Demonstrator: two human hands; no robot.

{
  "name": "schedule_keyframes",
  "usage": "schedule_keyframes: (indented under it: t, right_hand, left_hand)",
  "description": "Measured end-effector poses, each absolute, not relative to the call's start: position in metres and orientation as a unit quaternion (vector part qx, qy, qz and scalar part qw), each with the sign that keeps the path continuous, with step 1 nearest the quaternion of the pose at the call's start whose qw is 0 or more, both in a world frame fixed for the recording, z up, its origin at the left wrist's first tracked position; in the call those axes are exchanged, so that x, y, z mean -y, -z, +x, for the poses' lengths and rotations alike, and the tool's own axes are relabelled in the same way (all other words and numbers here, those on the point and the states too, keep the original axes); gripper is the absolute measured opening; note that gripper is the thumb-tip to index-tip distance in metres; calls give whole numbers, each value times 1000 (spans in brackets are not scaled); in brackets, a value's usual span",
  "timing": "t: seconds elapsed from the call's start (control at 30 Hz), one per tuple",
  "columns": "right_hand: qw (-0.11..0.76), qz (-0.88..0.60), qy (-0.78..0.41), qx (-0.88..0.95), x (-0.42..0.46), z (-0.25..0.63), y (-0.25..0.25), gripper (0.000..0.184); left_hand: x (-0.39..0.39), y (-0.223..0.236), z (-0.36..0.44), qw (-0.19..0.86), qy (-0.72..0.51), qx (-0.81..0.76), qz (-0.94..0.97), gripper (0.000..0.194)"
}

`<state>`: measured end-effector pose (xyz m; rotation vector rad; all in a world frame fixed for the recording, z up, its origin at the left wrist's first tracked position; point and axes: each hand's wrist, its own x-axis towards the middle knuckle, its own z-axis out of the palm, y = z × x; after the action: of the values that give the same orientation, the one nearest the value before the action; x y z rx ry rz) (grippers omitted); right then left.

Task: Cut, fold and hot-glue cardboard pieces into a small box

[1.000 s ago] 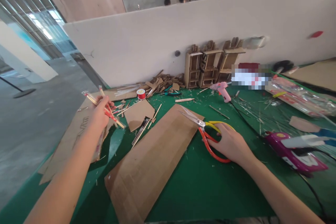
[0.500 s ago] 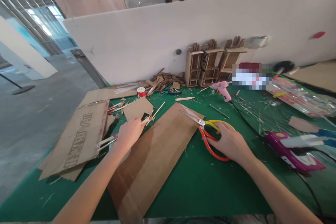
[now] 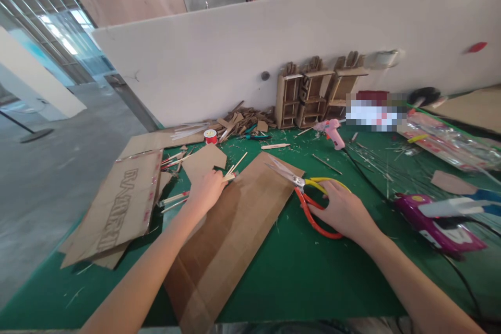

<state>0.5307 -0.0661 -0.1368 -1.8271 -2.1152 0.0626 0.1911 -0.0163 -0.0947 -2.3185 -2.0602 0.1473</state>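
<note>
My left hand rests at the left edge of a long brown cardboard sheet, its fingers curled round a few thin wooden sticks beside a smaller cardboard piece. My right hand is closed on the handles of the scissors, which have one yellow and one red-orange handle. The scissor blades lie open over the sheet's far right corner. Both hands sit on the green table.
Printed cardboard lies at the left with red-tipped sticks beside it. At the back are a red spool, wood scraps, cardboard models and a pink glue gun. A magenta tool lies at right.
My left hand dropped the bundle of red-tipped sticks at the left and moved right to the thin sticks by the long cardboard sheet. My right hand stayed on the scissors.
</note>
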Motion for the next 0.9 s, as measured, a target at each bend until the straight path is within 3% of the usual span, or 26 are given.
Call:
schedule_keyframes:
  t: [0.47,0.77,0.9]
  right_hand:
    - [157,-634,1,757,65,531,136,49]
    - [169,-615,14,770,65,532,136,45]
    - [168,-615,12,770,65,531,135,43]
  left_hand:
    - [-37,83,202,-97,-127,610,-776,22]
    - [-72,26,131,18,-61,684,-727,18]
    - [-114,-2,84,50,-35,708,-704,27]
